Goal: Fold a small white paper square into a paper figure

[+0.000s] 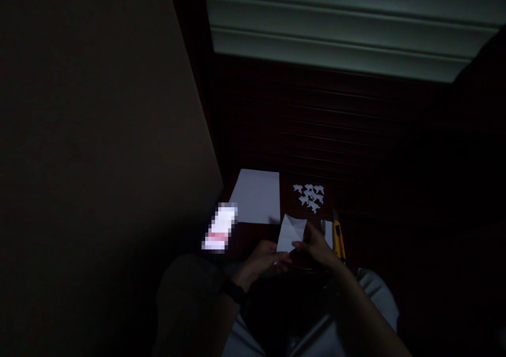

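A creased piece of white paper (290,231) is held up between my two hands over the near edge of a small dark table. My left hand (269,257) grips its lower left corner, with a dark band round the wrist. At the paper's right side, my right hand (316,245) pinches the edge between thumb and fingers. Just beyond the paper, several small folded white paper pieces (310,196) lie in a cluster. To the right of my right hand is a yellow utility knife (338,238), beside a small white slip (327,233).
A stack or sheet of white paper (259,196) lies at the back left of the table. Near the left edge glows a blurred-out phone screen (220,229). A wall (118,109) stands close on the left, and a slatted shutter (336,25) rises behind. The room is dark.
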Action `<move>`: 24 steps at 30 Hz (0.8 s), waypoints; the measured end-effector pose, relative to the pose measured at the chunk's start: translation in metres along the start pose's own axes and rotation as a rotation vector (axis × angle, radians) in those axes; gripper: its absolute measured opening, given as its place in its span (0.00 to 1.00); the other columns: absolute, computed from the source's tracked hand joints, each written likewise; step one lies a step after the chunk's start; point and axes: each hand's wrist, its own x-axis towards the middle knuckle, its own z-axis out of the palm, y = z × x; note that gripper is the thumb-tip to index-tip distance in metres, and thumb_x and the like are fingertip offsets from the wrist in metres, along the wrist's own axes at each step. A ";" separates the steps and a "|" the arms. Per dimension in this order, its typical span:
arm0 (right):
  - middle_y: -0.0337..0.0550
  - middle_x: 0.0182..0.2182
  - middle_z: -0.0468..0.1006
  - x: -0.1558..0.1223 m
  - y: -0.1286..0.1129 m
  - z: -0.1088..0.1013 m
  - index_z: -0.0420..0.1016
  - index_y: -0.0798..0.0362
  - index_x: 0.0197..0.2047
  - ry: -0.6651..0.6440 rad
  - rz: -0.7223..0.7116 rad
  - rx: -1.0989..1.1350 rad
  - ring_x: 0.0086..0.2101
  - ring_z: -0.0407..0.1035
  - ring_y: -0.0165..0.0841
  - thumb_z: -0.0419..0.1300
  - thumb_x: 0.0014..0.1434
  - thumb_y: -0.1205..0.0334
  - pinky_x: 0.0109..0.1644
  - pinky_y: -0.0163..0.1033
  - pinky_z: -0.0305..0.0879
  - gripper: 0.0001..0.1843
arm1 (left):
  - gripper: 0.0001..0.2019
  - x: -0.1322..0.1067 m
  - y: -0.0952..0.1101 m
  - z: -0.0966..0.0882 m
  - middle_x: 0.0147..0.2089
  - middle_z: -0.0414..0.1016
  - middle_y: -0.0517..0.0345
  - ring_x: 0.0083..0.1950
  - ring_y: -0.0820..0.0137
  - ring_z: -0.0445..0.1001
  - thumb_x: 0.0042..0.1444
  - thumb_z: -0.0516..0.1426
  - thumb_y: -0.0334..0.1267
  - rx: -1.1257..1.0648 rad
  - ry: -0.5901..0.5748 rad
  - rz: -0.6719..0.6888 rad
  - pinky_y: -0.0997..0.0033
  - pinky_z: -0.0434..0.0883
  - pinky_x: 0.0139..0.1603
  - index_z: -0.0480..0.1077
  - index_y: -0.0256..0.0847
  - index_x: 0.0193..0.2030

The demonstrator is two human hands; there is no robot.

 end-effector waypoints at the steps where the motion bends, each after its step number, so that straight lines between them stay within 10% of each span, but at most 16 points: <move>1: 0.43 0.39 0.72 0.000 0.000 -0.001 0.60 0.51 0.49 0.014 -0.019 -0.012 0.38 0.67 0.36 0.64 0.43 0.66 0.42 0.43 0.64 0.29 | 0.18 -0.001 0.000 0.000 0.37 0.76 0.42 0.28 0.69 0.74 0.45 0.58 0.44 -0.001 0.003 -0.001 0.75 0.64 0.25 0.71 0.31 0.39; 24: 0.42 0.35 0.74 -0.003 0.003 0.010 0.60 0.52 0.49 0.016 0.080 0.083 0.31 0.68 0.34 0.66 0.39 0.66 0.31 0.38 0.66 0.32 | 0.17 -0.005 0.006 0.001 0.35 0.76 0.43 0.29 0.68 0.74 0.44 0.59 0.44 0.028 0.085 -0.001 0.77 0.62 0.23 0.72 0.31 0.36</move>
